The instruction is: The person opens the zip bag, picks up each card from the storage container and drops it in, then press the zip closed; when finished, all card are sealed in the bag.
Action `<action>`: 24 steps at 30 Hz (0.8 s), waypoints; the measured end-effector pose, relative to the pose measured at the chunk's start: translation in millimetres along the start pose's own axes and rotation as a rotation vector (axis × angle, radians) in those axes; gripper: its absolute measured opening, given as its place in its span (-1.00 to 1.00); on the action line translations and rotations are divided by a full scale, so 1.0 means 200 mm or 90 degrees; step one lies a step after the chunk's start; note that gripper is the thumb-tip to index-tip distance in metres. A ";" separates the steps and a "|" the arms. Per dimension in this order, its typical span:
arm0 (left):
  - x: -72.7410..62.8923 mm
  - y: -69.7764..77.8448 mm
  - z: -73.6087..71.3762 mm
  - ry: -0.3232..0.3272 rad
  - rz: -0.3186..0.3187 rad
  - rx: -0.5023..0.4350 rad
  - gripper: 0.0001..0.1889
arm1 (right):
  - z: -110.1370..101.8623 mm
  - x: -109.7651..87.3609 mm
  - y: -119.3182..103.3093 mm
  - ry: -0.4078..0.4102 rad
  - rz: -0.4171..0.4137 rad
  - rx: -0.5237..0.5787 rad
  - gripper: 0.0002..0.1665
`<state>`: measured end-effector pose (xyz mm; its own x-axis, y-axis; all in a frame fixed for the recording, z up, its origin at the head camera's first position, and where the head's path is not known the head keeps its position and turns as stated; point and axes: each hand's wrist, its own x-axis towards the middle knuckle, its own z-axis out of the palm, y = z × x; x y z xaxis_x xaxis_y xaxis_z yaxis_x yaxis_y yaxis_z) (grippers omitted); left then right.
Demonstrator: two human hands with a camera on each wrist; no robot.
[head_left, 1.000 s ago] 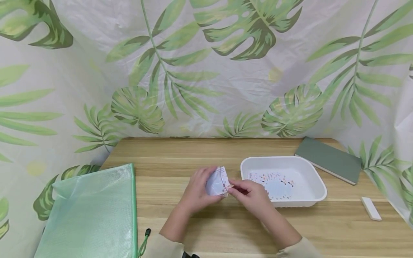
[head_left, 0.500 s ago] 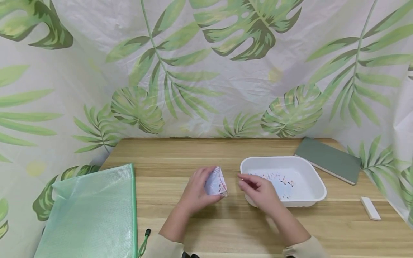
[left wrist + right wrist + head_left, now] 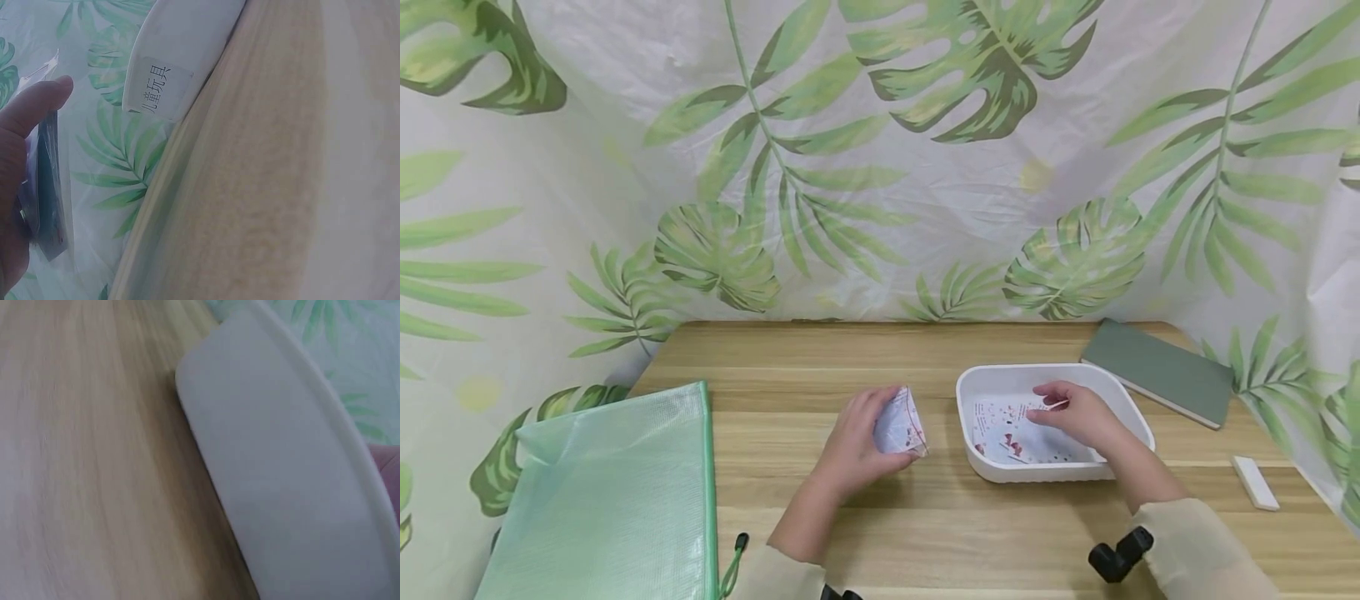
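Observation:
My left hand (image 3: 854, 437) holds a small clear plastic packet (image 3: 897, 427) printed with small red and dark figures, a thin reddish line along its right side. In the left wrist view the thumb presses the top of the packet (image 3: 51, 187), and something dark shows inside it. My right hand (image 3: 1084, 417) reaches over the white plastic basin (image 3: 970, 458), thumb and fingertips apart above a printed sheet (image 3: 1003, 425) lying in it. Most of that hand is hidden behind the basin wall (image 3: 281, 462) in the right wrist view.
A green mesh zip pouch (image 3: 602, 500) lies at the left, its cord (image 3: 732, 571) beside it. Behind the basin at the right is a dark green notebook (image 3: 1157, 371). A small white block (image 3: 1255, 483) sits near the table's right edge. Leaf-patterned cloth (image 3: 850, 167) hangs behind.
My right hand has left the packet and moved right, over the basin, its fingertips now spread apart. My left hand keeps hold of the packet in nearly the same place.

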<state>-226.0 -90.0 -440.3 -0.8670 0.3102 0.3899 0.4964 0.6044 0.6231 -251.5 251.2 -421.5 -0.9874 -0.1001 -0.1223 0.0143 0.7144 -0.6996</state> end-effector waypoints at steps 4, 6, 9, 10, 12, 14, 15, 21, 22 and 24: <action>0.00 0.00 0.00 -0.003 -0.007 0.000 -0.07 | -0.01 0.03 0.05 -0.020 0.030 -0.038 -0.32; -0.01 0.01 0.00 -0.005 -0.010 0.000 -0.07 | 0.00 0.05 0.06 -0.026 0.048 -0.049 -0.33; -0.01 0.01 0.00 -0.008 -0.016 -0.002 -0.07 | 0.01 0.07 0.07 -0.037 0.059 -0.083 -0.32; -0.01 0.02 0.00 -0.008 -0.017 -0.002 -0.07 | 0.01 0.07 0.08 -0.038 0.061 -0.097 -0.33; -0.01 0.02 0.00 -0.008 -0.018 -0.002 -0.06 | 0.02 0.08 0.08 -0.041 0.060 -0.126 -0.33; -0.01 0.02 -0.01 -0.008 -0.018 -0.003 -0.06 | 0.02 0.09 0.08 -0.042 0.061 -0.152 -0.33; -0.01 0.02 0.00 -0.008 -0.017 -0.003 -0.06 | 0.02 0.09 0.08 -0.041 0.066 -0.158 -0.33; -0.01 0.01 0.00 -0.008 -0.013 -0.004 -0.07 | 0.02 0.09 0.08 -0.044 0.075 -0.174 -0.30; -0.01 0.01 0.00 -0.008 -0.012 -0.004 -0.07 | 0.02 0.09 0.08 -0.045 0.076 -0.175 -0.30; -0.01 0.01 0.00 -0.009 -0.011 -0.005 -0.07 | 0.02 0.09 0.08 -0.046 0.080 -0.176 -0.29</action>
<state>-223.9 -89.1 -439.5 -0.8759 0.3101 0.3697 0.4818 0.6041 0.6348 -268.3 258.1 -438.0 -0.9667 -0.0419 -0.2525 0.0815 0.8848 -0.4587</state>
